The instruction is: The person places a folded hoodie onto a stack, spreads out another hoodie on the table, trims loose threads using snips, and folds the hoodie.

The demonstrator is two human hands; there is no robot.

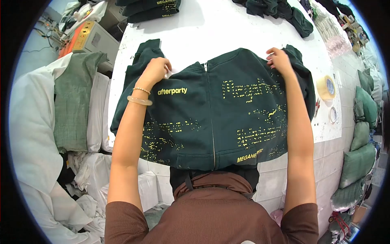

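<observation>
A dark green zip jacket (191, 118) lies spread front side up over the near part of the white table, its hem hanging over the near edge. Yellow print covers it, with "afterparty" on the chest. My left hand (156, 70), with a bracelet and a bangle at the wrist, has its fingers curled on the jacket's upper left edge. At the upper right edge, my right hand (279, 61) pinches the cloth with bent fingers; the fingertips are partly hidden. A zip runs down the middle, and the sleeves lie outward on both sides.
Folded dark garments (148, 10) are stacked at the far left of the table (203, 30), more dark cloth (276, 14) at the far right. A tape roll (326, 87), a smaller roll (333, 115) and red-handled snips (317, 107) lie right. Sacks (75, 101) stand left.
</observation>
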